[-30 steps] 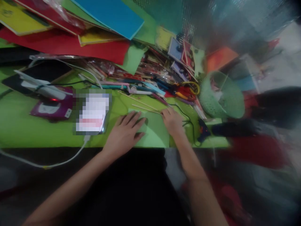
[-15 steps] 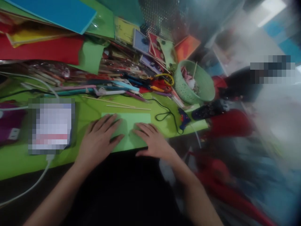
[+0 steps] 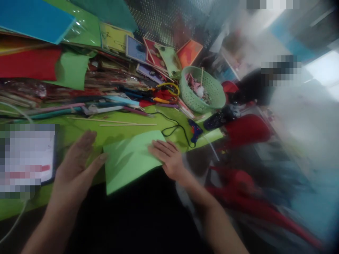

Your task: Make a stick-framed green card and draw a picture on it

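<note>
A light green sheet of paper (image 3: 129, 158) sits tilted at the table's front edge, its lower left corner reaching past the edge over my dark clothing. My right hand (image 3: 171, 158) grips its right side, fingers lying across the top and thumb out of sight. Left of the sheet, my left hand (image 3: 76, 164) is open, with the palm turned inward and the thumb apart from the fingers. The thumb tip comes close to the sheet's left edge; whether it touches, I cannot tell.
Behind the sheet lie thin wooden sticks (image 3: 127, 124), scissors (image 3: 166, 93) and a glue gun (image 3: 194, 132) with its cord. A green basket (image 3: 202, 91) holds scraps. A phone-like device (image 3: 29, 155) lies at left, and coloured sheets (image 3: 31, 21) are piled behind. Another person (image 3: 254, 84) is at right.
My left hand has come off the paper and moved left, turning its palm inward. The paper has gone from flat to tilted, in my right hand. The view has shifted slightly.
</note>
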Motion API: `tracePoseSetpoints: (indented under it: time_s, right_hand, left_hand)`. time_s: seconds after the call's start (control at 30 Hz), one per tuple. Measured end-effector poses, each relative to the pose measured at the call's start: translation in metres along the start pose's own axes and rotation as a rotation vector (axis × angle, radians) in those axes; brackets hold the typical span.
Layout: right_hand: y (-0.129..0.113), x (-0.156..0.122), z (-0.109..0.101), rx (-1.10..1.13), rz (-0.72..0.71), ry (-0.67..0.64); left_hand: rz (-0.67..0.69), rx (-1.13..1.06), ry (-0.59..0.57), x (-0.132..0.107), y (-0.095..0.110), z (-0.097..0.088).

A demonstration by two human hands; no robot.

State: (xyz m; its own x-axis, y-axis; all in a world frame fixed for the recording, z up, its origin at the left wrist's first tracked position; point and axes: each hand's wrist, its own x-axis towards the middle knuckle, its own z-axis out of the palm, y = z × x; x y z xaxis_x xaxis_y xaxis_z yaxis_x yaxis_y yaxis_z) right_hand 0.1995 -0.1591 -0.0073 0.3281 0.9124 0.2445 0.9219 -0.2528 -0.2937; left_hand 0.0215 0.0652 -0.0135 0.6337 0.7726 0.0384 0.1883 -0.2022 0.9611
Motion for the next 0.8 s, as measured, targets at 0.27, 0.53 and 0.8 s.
tracePoseSetpoints:
  time_s: [0.27, 0.53, 0.8]
  right_hand:
    - [0.016, 0.01, -0.014, 0.108, -0.001, -0.196]
    - [0.088, -0.038, -0.048, 0.163, 0.774, 0.73]
    - [0.125, -0.027, -0.037, 0.321, 1.011, 0.645]
  left_hand:
    - [0.561, 0.641, -0.321, 0.003, -0.016, 0.007]
    - [0.559, 0.717, -0.285, -0.014, -0.023, 0.001]
    - [0.546, 0.745, -0.273, -0.015, -0.023, 0.003]
